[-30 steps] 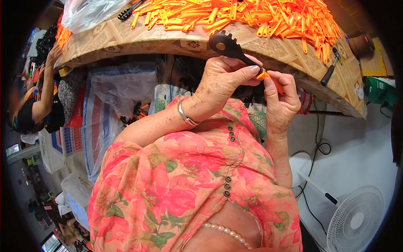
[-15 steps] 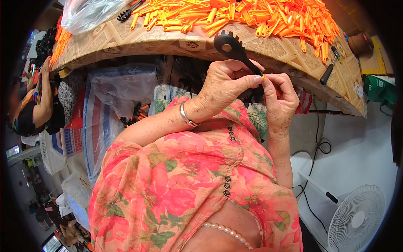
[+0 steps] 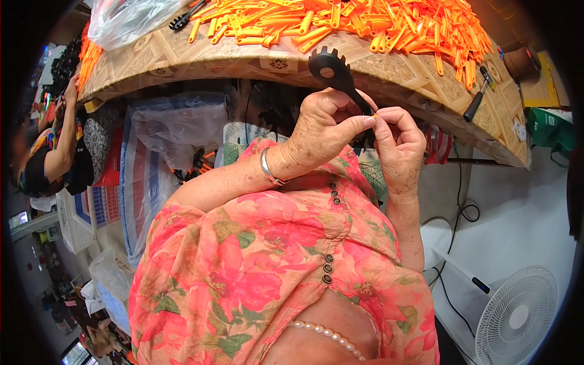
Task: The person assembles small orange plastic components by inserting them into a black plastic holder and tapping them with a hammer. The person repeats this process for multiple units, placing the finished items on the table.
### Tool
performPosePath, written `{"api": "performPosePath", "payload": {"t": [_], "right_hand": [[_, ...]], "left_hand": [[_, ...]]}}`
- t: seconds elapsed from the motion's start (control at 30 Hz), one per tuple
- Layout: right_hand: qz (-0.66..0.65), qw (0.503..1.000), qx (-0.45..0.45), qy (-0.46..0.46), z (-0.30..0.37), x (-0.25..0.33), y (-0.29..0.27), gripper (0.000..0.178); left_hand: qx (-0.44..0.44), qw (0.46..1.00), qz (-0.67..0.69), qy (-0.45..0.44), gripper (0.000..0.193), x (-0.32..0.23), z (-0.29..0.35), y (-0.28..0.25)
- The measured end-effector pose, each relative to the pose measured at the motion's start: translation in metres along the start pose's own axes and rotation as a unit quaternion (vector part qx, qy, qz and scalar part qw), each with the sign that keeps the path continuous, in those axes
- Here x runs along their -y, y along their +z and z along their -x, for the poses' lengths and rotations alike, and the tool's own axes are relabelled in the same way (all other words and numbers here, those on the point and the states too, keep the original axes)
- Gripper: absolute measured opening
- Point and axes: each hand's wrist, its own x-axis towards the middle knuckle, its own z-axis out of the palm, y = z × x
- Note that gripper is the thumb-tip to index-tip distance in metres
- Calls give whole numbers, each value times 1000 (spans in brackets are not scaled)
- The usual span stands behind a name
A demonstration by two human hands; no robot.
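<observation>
My left hand (image 3: 316, 125), with a metal bangle at its wrist, is closed round the neck of a black pasta server (image 3: 345, 80). The server's toothed head with its round hole points up and left, toward the table edge. My right hand (image 3: 401, 146) pinches at the server's thin end, thumb and forefinger pressed together. A small orange piece (image 3: 373, 115) shows between the fingertips of both hands; most of it is hidden. The two hands touch there, in front of the table edge and above my lap.
Orange plastic handles (image 3: 420, 27) lie heaped on the patterned table (image 3: 255, 66). Another black server (image 3: 180, 23) and a clear plastic bag (image 3: 134, 21) are at left, a black-handled tool (image 3: 474, 106) at right. A co-worker (image 3: 58, 161) sits far left. A white fan (image 3: 517, 316) stands lower right.
Both my hands have shifted slightly left with the server, and my right fingertips have closed in on its end. Less orange shows between them. The co-worker's hand has moved a little.
</observation>
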Motion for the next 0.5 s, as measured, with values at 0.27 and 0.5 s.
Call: {"api": "performPosePath", "payload": {"t": [0.27,0.5], "right_hand": [[15,1000,13,15,1,1,-1,10],[-86,994,4,66,-3,1,1,7]], "left_hand": [[13,997,-72,28,18,1,4,-1],[15,995,71,-70,20,3,-3,0]]}}
